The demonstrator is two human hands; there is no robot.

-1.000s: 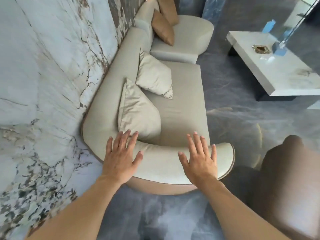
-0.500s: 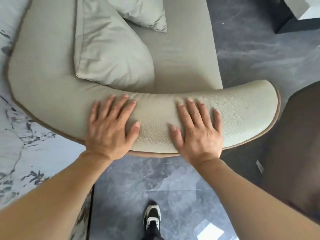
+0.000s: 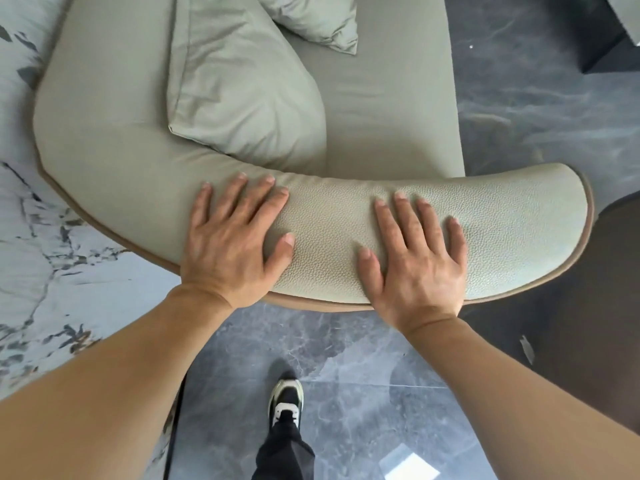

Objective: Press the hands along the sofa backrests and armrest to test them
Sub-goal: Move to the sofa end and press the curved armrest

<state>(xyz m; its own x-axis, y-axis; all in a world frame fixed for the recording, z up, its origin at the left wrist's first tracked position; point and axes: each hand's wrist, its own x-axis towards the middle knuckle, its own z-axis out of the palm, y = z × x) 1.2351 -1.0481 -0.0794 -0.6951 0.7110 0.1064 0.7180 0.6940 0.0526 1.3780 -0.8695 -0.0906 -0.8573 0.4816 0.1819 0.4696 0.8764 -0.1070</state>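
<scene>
The beige sofa's curved armrest (image 3: 512, 230) runs across the middle of the view, grained leather with a brown piped edge. My left hand (image 3: 232, 244) lies palm down on its left part, fingers spread. My right hand (image 3: 415, 261) lies flat on it further right, fingers also apart. Neither hand holds anything. The backrest (image 3: 104, 116) bends away along the wall at the left. The seat (image 3: 391, 109) lies beyond the armrest.
Two beige cushions (image 3: 242, 91) (image 3: 318, 19) lean on the seat by the backrest. A marble wall (image 3: 24, 237) stands at left. A dark brown chair (image 3: 588, 323) sits close at right. My foot (image 3: 285, 400) stands on the grey marble floor below.
I have stepped up to the sofa and both hands came down flat onto the armrest. Since half a second ago they have barely shifted.
</scene>
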